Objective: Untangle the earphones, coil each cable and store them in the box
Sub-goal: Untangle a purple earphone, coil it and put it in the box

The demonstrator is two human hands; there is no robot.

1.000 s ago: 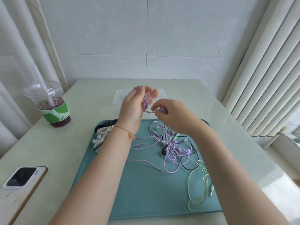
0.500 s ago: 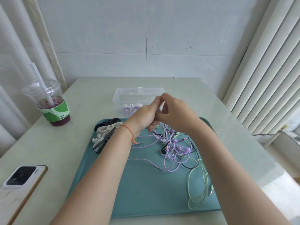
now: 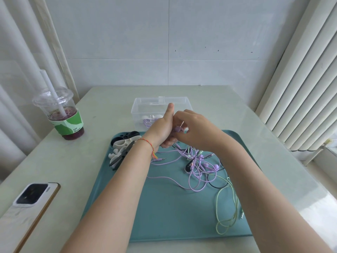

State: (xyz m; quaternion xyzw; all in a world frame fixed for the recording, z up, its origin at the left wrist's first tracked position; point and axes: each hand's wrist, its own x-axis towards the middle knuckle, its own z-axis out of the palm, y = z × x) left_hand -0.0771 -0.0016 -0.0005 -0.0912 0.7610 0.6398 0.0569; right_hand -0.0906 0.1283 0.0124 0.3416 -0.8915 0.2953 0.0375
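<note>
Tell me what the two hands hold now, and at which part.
Both the left hand and right hand grip a small purple earphone cable bundle between them; the exact part is hidden.

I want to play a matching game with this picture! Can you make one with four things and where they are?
Things:
1. drink cup
2. phone
3. clear box
4. green cable

Places:
A. on the teal tray's near right part
B. on the table's near left corner
C. on the table just beyond the tray
D. on the table's far left side

Pairs: 1-D, 2-B, 3-C, 4-A
</note>
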